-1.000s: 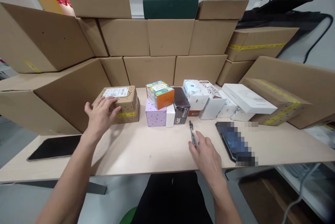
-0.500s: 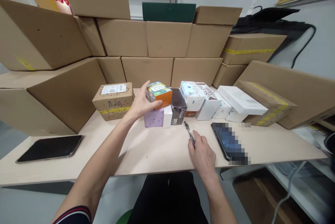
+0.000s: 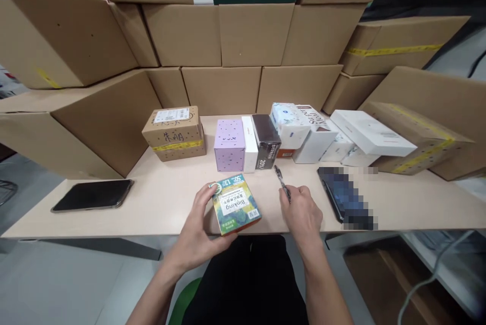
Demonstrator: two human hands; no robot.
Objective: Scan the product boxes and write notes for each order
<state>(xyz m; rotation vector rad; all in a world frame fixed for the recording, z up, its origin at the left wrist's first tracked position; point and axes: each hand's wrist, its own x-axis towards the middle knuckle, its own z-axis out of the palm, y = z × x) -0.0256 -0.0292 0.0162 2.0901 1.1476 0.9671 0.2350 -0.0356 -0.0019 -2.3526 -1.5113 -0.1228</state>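
My left hand grips a small green, blue and yellow box marked "Binking", thumb along its near side and fingers at its left. The box is at the front edge of the table, its printed top tilted toward me. My right hand is closed around a dark pen that points away from me, resting over the table. Behind the held box stand a purple dotted box, a narrow white box and a dark box, side by side.
Right of the dark box are a white floral box, a "Super Meal" box and a flat white box. A black phone lies left, a partly blurred phone right. Brown cartons form a wall behind; a taped parcel stands left.
My left hand has brought the small box from atop the purple and white boxes down toward me, to the table's front edge. My right hand still holds the pen. The view has tipped downward.
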